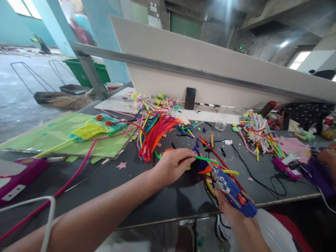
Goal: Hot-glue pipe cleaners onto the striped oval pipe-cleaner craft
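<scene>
My left hand [172,166] pinches a green pipe cleaner [206,160] between thumb and fingertips above the dark table. Wrapped round a blue glue gun [233,190] is my right hand [232,213], near the table's front edge. The gun's nozzle end lies close to the far end of the green pipe cleaner; whether they touch cannot be made out. Beneath and beside them lie a red pipe cleaner [214,151], a yellow one [231,172] and orange pieces. A bundle of many-coloured pipe cleaners [159,134] lies behind my left hand.
A yellow and turquoise fuzzy piece [98,127] rests on a green sheet [57,147] at left. A phone [190,98] leans against the white panel. Pastel pipe cleaners [258,131], a black cable [246,164] and a purple power strip [287,168] are right. Another person's hand [328,157] is at far right.
</scene>
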Tool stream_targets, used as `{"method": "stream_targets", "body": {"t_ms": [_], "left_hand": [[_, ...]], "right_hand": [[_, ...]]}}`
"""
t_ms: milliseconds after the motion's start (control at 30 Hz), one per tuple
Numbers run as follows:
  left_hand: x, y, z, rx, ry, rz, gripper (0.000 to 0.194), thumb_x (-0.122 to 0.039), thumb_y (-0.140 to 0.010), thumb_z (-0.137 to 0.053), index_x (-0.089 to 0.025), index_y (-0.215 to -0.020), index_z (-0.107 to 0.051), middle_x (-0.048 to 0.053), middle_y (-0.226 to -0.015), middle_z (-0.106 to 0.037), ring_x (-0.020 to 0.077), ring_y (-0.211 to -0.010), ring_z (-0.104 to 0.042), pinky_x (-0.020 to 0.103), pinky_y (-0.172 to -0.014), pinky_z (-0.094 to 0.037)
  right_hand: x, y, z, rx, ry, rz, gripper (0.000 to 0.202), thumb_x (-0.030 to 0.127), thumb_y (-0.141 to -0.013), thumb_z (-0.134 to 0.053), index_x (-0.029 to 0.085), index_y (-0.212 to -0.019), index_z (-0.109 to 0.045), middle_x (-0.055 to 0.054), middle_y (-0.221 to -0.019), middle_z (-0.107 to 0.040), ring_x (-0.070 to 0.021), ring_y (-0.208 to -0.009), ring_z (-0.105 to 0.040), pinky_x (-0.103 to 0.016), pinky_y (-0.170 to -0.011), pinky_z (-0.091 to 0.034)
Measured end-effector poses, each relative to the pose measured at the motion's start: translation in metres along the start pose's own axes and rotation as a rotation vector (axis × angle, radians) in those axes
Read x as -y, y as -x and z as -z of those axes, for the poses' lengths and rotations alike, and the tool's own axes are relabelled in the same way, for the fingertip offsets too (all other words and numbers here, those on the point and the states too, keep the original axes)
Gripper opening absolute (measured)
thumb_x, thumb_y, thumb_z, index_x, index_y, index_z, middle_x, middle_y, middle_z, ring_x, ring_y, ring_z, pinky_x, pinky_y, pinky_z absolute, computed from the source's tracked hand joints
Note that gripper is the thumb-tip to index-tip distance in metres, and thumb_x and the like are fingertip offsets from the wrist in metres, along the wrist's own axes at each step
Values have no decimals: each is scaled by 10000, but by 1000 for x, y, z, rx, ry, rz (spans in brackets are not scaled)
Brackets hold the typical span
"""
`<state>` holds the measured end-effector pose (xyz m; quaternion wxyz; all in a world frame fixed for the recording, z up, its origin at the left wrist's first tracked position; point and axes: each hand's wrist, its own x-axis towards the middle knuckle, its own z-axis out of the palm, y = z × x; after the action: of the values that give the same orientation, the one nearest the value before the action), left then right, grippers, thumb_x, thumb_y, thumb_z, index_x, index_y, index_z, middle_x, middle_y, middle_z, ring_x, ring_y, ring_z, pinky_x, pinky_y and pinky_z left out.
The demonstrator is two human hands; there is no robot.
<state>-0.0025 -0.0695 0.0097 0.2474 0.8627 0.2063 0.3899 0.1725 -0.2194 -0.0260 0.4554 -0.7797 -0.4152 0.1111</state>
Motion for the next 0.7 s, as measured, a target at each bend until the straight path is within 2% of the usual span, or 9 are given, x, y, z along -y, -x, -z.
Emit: {"method": "stream_targets", "body": {"t_ms": [100,200,300,467,567,700], "left_hand": [[-1,0,0,-6,-2,-5,140,-227,-902,-525,-171,-929,-649,38,-857,-698,116,-756,-646,195,-733,-503],[0,1,0,-14,-3,-14,127,-216,-898,-533,-172,-930,-648,32,-860,-699,111,-758,-644,186,-734,-500],[0,0,0,-16,-1,-28,116,-198,-893,-543,-167,-934,-646,27,-859,-698,102,-760,-641,172,-731,-492],[-1,0,0,-7,-3,-26,115,-191,-893,-543,-160,-930,-648,26,-840,-696,97,-744,-639,166,-720,-486],[-2,0,0,2,-4,-29,122,-200,-898,-538,-163,-935,-648,31,-856,-700,103,-755,-643,176,-729,-488],[-2,0,0,-2,-11,-32,119,-200,-897,-539,-161,-924,-648,30,-850,-698,102,-749,-643,172,-722,-486]], "right_hand": [[5,-1,-2,-11,50,26,215,447,-674,-667,250,-594,-699,-28,-453,-640,-258,-509,-662,-326,-450,-505],[11,-1,-7,-35,130,125,253,449,-675,-639,238,-747,-759,-58,-723,-752,-310,-775,-711,-387,-688,-565],[14,-2,-9,-8,185,175,318,448,-726,-573,235,-849,-774,-70,-880,-766,-317,-884,-702,-424,-819,-540],[11,-3,-7,48,210,216,345,467,-730,-576,216,-864,-771,-91,-870,-768,-310,-850,-713,-411,-776,-566],[10,0,-5,5,177,205,351,461,-755,-564,199,-872,-766,-96,-859,-766,-295,-832,-718,-388,-767,-571],[7,5,-1,-61,268,162,347,440,-773,-566,174,-894,-754,-119,-879,-761,-297,-843,-714,-403,-787,-564]]}}
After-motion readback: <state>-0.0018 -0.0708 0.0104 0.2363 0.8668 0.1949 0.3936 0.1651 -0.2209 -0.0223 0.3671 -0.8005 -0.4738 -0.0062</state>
